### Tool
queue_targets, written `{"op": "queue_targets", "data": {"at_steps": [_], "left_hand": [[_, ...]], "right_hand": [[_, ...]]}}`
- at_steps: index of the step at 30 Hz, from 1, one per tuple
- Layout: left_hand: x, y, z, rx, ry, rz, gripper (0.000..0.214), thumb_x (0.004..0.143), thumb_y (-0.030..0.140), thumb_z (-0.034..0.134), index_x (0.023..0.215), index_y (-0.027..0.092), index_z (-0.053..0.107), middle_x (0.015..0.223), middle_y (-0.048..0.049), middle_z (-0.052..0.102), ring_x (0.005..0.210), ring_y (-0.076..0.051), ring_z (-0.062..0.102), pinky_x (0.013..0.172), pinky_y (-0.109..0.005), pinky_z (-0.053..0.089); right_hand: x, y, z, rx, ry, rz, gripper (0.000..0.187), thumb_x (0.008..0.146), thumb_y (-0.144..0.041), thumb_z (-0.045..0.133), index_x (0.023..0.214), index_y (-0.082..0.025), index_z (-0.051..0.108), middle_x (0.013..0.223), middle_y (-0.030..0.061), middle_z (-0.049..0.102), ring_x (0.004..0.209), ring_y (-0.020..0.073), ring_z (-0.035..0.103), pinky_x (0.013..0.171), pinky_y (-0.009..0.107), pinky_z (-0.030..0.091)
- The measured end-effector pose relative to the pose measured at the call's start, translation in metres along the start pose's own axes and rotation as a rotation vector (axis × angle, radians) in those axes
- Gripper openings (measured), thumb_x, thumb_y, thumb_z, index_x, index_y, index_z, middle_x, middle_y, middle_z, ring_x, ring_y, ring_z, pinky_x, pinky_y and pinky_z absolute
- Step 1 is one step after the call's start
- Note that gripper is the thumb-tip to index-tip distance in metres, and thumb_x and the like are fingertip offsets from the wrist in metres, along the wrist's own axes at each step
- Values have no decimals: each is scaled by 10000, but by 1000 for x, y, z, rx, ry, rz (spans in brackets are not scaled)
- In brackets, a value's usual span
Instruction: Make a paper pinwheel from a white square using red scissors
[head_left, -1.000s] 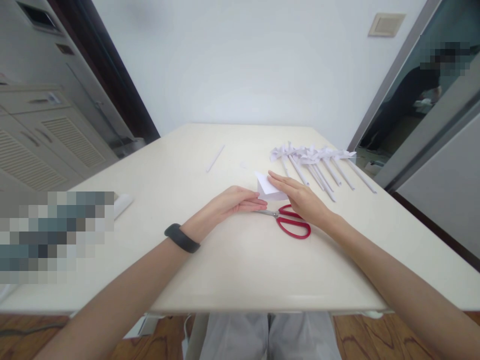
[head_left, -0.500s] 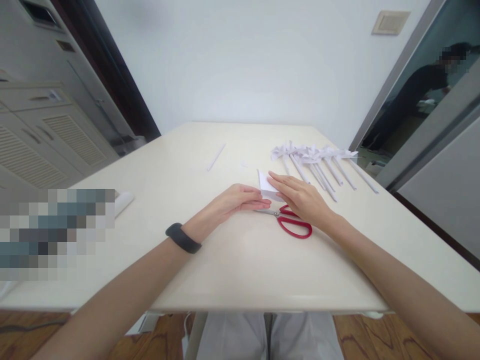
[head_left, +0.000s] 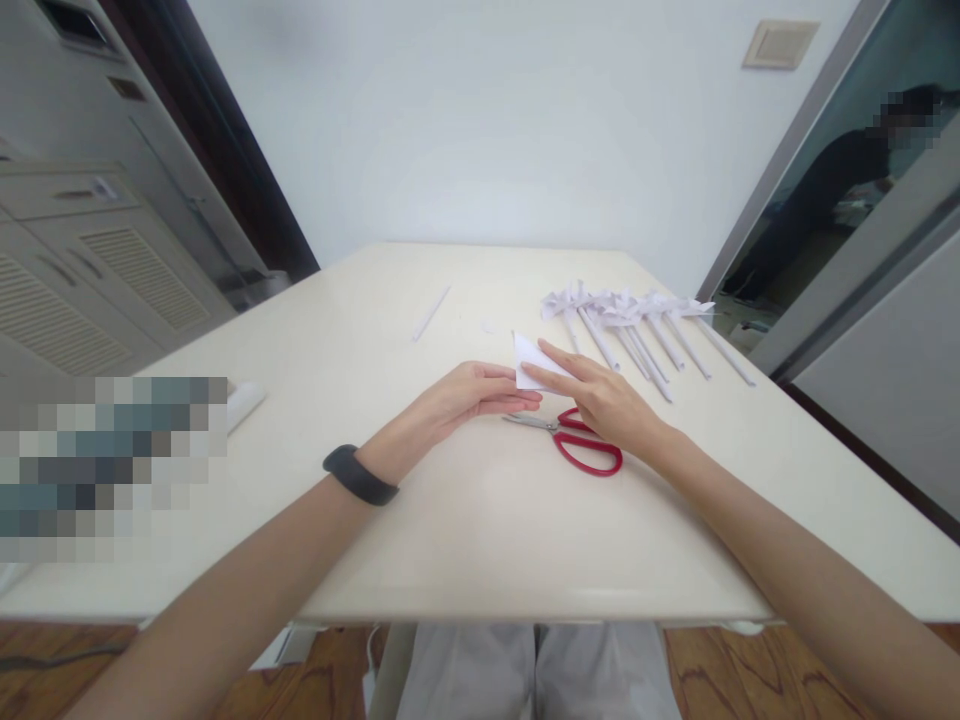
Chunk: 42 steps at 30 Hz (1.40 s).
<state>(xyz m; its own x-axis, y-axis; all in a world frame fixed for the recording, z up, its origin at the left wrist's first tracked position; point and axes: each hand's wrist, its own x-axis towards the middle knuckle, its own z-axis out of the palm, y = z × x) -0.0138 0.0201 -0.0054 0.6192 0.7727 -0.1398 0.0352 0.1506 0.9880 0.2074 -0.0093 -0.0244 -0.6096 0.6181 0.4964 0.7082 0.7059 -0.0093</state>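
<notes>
A folded piece of white paper [head_left: 529, 358] lies between my two hands, just above the scissors. My left hand [head_left: 480, 390] supports its lower left edge, with the fingers partly beneath it. Across the paper's top face, the fingers of my right hand [head_left: 592, 385] press down, index and middle finger apart; its thumb is hidden. Below the paper, a pair of scissors with red handles [head_left: 589, 455] rests on the table, blades pointing left and one handle loop partly covered by my right hand.
Several white paper pinwheels [head_left: 630, 305] on rolled paper sticks lie at the right back of the table [head_left: 465, 540]. A thin paper stick [head_left: 432, 313] is left of centre. A white roll [head_left: 244, 405] lies far left. Beyond the doorway a person [head_left: 832, 190] bends forward.
The paper has tilted so more of its flat face shows. My right hand's index and middle fingers have spread apart over it. My left hand has barely shifted.
</notes>
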Motion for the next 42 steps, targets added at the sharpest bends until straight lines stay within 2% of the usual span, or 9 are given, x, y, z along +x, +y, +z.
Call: {"op": "queue_targets", "data": {"at_steps": [7,17,30,34,38,42], "left_hand": [[-2,2,0,-37,6,-1,137,752,252,663,783,118,657,902,-97,722,971,-225,659,983,-326,463],[-4,7,4,-34,38,-9,122,736,245,673,711,126,659,829,-78,721,949,-227,664,998,-339,452],[-2,2,0,-42,-11,-13,114,741,230,670,773,121,676,827,-70,715,969,-225,655,1011,-353,423],[-1,2,-1,-51,-10,-15,85,742,221,666,745,136,673,798,-53,708,944,-216,663,1004,-358,429],[-2,2,-2,-73,-28,7,94,743,216,665,679,147,658,675,-4,658,904,-203,670,1005,-356,428],[-3,3,-3,-59,-48,9,109,736,223,671,658,150,651,678,4,643,891,-185,667,1004,-334,426]], "right_hand": [[-1,1,1,88,-8,17,838,700,94,316,1424,-326,277,1518,23,225,1327,215,354,969,409,446],[-2,1,0,80,-4,9,834,709,92,308,1429,-327,258,1518,29,224,1340,207,330,967,406,444],[0,-1,-2,18,-37,-11,772,725,87,322,1420,-250,312,1518,68,217,1351,212,304,995,397,425],[0,-1,-2,34,-27,-15,772,730,85,320,1419,-264,311,1520,55,215,1356,200,293,1014,394,406],[0,-1,-1,58,-55,-28,827,698,76,368,1430,-298,271,1529,36,183,1357,214,289,984,411,432],[-1,0,-1,106,-54,-40,858,691,59,404,1434,-336,238,1535,8,155,1366,219,269,1007,438,407]]}}
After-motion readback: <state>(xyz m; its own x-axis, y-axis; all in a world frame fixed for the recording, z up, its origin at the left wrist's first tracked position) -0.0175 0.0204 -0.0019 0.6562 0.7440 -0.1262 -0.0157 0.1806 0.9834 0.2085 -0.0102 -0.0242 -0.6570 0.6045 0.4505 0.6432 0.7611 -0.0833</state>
